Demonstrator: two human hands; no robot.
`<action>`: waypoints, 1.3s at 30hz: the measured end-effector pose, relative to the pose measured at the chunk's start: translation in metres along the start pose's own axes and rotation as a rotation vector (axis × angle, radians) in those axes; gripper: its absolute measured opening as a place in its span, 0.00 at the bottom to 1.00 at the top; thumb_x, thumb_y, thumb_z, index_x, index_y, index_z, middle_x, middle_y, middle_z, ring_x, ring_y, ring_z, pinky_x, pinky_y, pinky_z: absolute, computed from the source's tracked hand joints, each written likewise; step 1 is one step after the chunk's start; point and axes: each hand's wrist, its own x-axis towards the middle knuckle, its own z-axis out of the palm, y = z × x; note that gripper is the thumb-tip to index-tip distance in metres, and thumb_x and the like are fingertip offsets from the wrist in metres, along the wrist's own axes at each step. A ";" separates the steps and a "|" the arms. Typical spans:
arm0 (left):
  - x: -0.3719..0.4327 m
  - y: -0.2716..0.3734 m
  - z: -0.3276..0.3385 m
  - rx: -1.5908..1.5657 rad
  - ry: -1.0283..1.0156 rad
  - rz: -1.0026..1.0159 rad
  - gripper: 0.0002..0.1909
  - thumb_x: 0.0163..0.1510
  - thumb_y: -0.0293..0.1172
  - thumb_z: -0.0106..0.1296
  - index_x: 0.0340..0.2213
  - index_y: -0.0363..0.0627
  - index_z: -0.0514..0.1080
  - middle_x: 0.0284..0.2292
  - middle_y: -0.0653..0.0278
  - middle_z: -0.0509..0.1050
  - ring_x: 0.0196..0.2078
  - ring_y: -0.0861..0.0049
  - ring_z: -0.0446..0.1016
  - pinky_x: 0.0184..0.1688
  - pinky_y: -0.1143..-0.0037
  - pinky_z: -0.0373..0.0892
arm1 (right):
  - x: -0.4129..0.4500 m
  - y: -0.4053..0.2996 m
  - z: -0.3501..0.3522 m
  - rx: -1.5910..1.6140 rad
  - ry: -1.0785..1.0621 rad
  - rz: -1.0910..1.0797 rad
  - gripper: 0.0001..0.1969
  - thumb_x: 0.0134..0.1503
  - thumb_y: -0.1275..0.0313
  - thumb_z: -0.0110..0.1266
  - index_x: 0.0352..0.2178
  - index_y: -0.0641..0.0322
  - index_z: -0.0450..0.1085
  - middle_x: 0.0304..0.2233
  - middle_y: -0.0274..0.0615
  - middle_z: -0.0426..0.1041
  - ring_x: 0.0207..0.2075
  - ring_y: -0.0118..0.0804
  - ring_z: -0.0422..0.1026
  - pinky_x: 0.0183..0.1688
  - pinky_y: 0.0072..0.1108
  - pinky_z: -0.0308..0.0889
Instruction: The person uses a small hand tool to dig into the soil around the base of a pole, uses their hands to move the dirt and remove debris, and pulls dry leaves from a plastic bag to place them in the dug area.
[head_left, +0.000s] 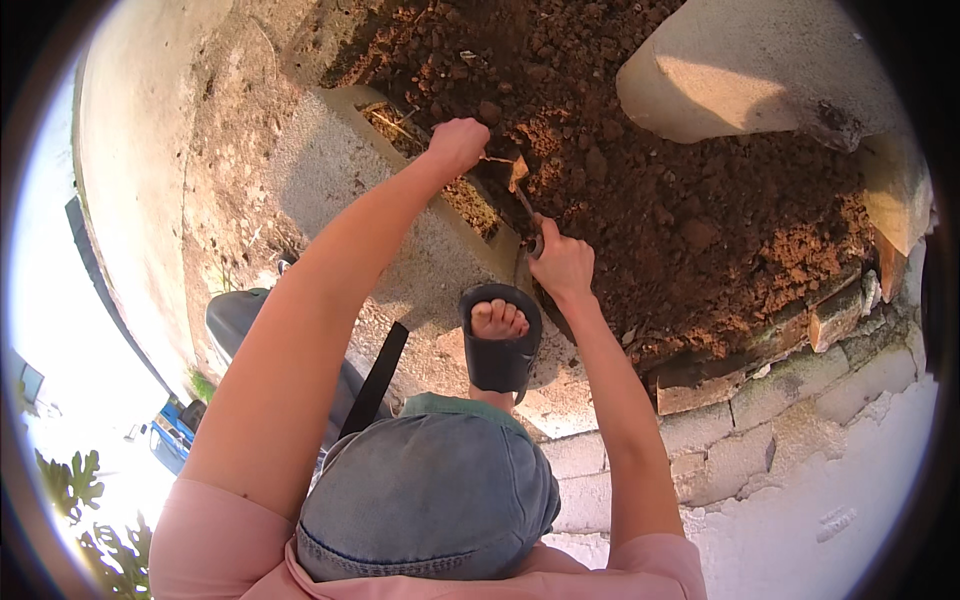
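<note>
My right hand (566, 259) grips the handle of a small hand trowel (523, 196). Its soil-coated blade points up and away, over dark brown soil (637, 195). Just left of the blade, my left hand (459, 144) is closed in a fist above the edge of a concrete block (360, 195). A thin, pale strand (496, 159), perhaps a stem or root, runs from this fist towards the blade. Whether it touches the blade cannot be told. Soil and dry bits fill the slots (469, 206) in the block.
A large pale concrete piece (750, 75) overhangs the soil at the upper right. Broken bricks (757, 360) edge the bed beside a white wall (810, 480). My foot in a black slide sandal (502, 345) stands close below the block. A denim cap (427, 495) covers the lower middle.
</note>
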 end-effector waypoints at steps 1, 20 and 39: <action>-0.009 0.002 -0.003 -0.006 -0.024 0.040 0.08 0.46 0.31 0.52 0.24 0.37 0.71 0.27 0.56 0.72 0.34 0.60 0.71 0.32 0.65 0.68 | 0.001 0.000 -0.003 -0.002 -0.035 0.021 0.24 0.36 0.71 0.57 0.40 0.59 0.65 0.15 0.47 0.70 0.18 0.47 0.71 0.20 0.30 0.66; -0.145 -0.094 -0.012 -0.050 0.398 0.133 0.58 0.33 0.64 0.54 0.58 0.50 0.38 0.59 0.54 0.29 0.61 0.54 0.24 0.57 0.50 0.27 | 0.001 0.010 -0.014 -0.102 0.098 -0.100 0.19 0.41 0.75 0.54 0.39 0.59 0.67 0.12 0.42 0.68 0.12 0.41 0.68 0.15 0.26 0.63; -0.146 -0.099 -0.014 -0.009 0.349 0.103 0.58 0.32 0.71 0.47 0.58 0.54 0.37 0.59 0.57 0.30 0.61 0.58 0.23 0.59 0.55 0.25 | 0.001 0.007 -0.009 -0.092 0.066 -0.028 0.17 0.47 0.76 0.51 0.41 0.60 0.67 0.10 0.38 0.64 0.09 0.29 0.62 0.14 0.18 0.57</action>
